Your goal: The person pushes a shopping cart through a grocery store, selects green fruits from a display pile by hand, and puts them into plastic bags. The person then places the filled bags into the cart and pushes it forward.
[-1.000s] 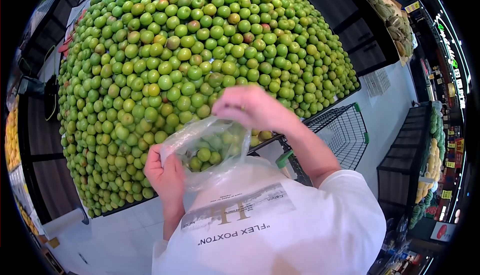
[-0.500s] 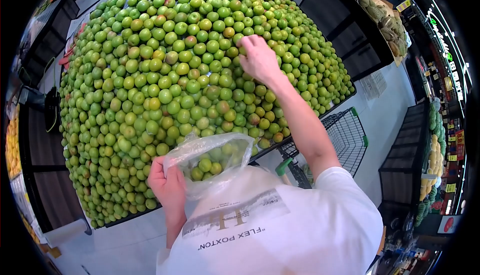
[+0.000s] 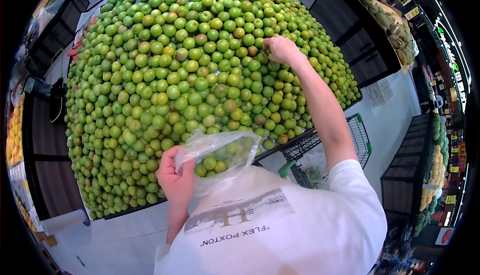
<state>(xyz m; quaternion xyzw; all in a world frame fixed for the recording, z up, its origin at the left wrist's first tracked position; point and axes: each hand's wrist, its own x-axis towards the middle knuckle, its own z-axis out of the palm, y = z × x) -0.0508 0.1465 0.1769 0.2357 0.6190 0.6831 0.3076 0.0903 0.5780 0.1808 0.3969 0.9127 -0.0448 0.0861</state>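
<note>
At the lower middle, my left hand (image 3: 176, 174) pinches the rim of a clear plastic bag (image 3: 232, 171). The bag's mouth hangs wide, and several green fruits (image 3: 210, 163) lie inside it. My right hand (image 3: 281, 50) reaches over the large heap of green and reddish round fruit (image 3: 165, 75), at its upper right part. Its fingers are curled down against the fruit, and whatever lies between them is too hidden to make out.
A wire shopping cart (image 3: 358, 137) with green handles stands right of the heap, a bagged item (image 3: 314, 169) in it. Dark crates (image 3: 407, 157) and a stand of spiky produce (image 3: 397, 35) are at the right. Yellow fruit (image 3: 15, 135) is at the far left.
My right hand has moved from above the bag's mouth up and right onto the heap, its arm now stretched out. My left hand still holds the bag's rim.
</note>
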